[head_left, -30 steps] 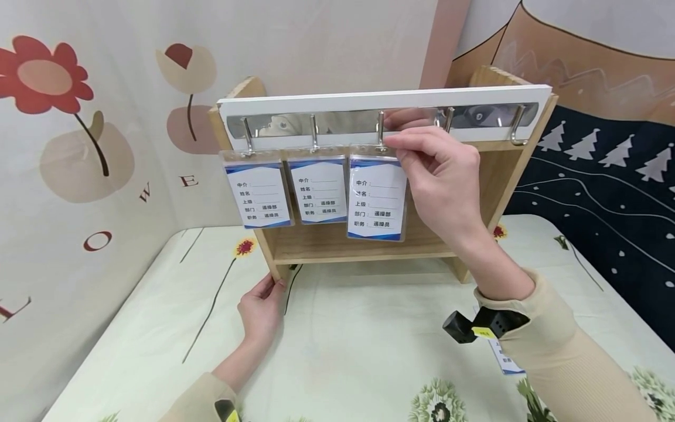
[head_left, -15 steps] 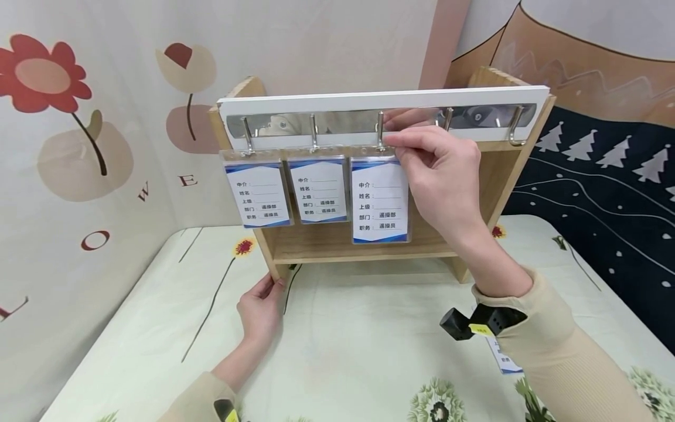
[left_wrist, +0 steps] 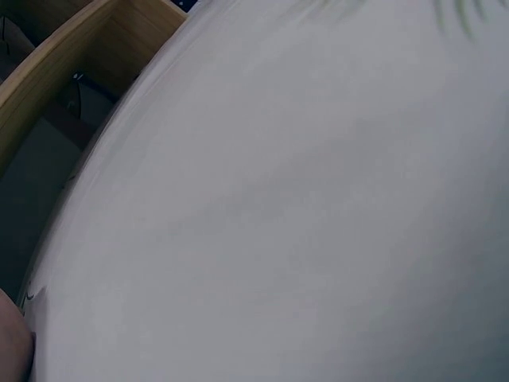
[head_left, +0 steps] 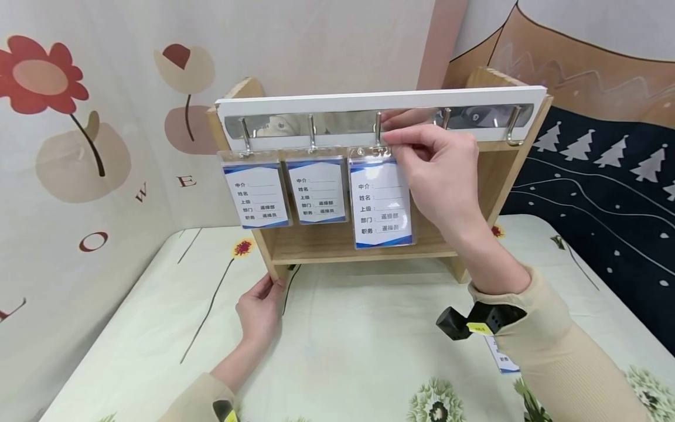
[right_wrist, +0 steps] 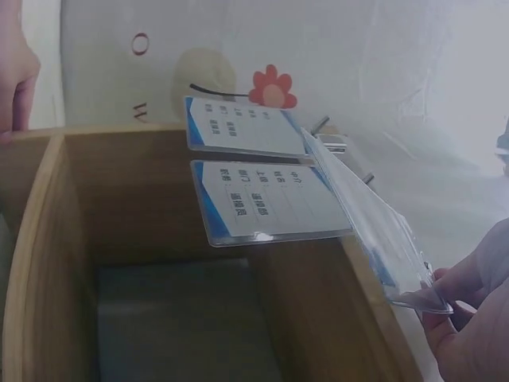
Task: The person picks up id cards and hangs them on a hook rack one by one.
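Note:
My right hand [head_left: 440, 176] pinches the upper right corner of a clear-sleeved ID badge [head_left: 384, 205] at the third hook [head_left: 378, 128]. Whether the hook passes through the badge's slot cannot be made out. In the right wrist view this badge [right_wrist: 366, 215] slants out from the rail, with fingers on its top edge. Two more badges hang from the hooks to its left, an outer one [head_left: 257, 196] and an inner one [head_left: 317, 190]. Low down, my left hand [head_left: 259, 310] grips the front left leg of the wooden shelf [head_left: 364, 253]; the left wrist view barely shows this hand.
A white rail [head_left: 379, 101] with a mirrored strip and several hooks spans the shelf's top front. The rightmost hook [head_left: 512, 126] carries nothing. Another badge [head_left: 502, 354] lies on the patterned tablecloth [head_left: 358, 328], partly under the right forearm.
The pinched badge's lower end has swung down and slightly right, and it looks larger. My right hand has hardly shifted, and the left stays at the shelf leg.

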A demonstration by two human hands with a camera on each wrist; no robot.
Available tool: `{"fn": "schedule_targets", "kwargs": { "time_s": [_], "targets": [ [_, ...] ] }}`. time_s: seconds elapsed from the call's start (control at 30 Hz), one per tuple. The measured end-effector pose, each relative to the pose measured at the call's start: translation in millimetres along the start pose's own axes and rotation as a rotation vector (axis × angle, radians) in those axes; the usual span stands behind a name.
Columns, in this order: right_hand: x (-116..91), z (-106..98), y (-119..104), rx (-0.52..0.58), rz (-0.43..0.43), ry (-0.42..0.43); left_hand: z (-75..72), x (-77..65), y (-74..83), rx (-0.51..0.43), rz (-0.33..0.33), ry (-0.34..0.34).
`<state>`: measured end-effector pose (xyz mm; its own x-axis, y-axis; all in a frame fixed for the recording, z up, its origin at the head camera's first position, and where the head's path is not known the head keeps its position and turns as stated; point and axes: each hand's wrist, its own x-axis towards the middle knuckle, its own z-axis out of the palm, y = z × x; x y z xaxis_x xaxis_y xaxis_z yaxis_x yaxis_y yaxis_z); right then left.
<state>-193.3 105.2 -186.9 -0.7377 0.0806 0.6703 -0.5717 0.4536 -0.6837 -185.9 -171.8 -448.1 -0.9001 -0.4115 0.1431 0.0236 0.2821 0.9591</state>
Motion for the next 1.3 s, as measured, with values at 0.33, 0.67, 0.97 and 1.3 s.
{"fn": "schedule_targets", "kwargs": {
  "time_s": [0.33,0.67,0.97,1.3],
  "targets": [
    [4.2,-3.2,-7.1,-0.014,0.112,-0.048,0.0,-1.9,1.6,-0.003,-0.003,-0.014],
    [5.4,-3.3,-10.4,-0.053,0.099,-0.054,0.1,-1.6,0.2,0.027,0.009,0.002],
    [4.8,-1.3,-8.2,-0.08,0.003,-0.032,0.3,-1.8,0.3,0.018,0.003,0.004],
    [5.7,0.3,-8.1,-0.124,-0.028,-0.033,0.8,-2.1,0.6,0.014,0.0,0.0]
  ]
}}
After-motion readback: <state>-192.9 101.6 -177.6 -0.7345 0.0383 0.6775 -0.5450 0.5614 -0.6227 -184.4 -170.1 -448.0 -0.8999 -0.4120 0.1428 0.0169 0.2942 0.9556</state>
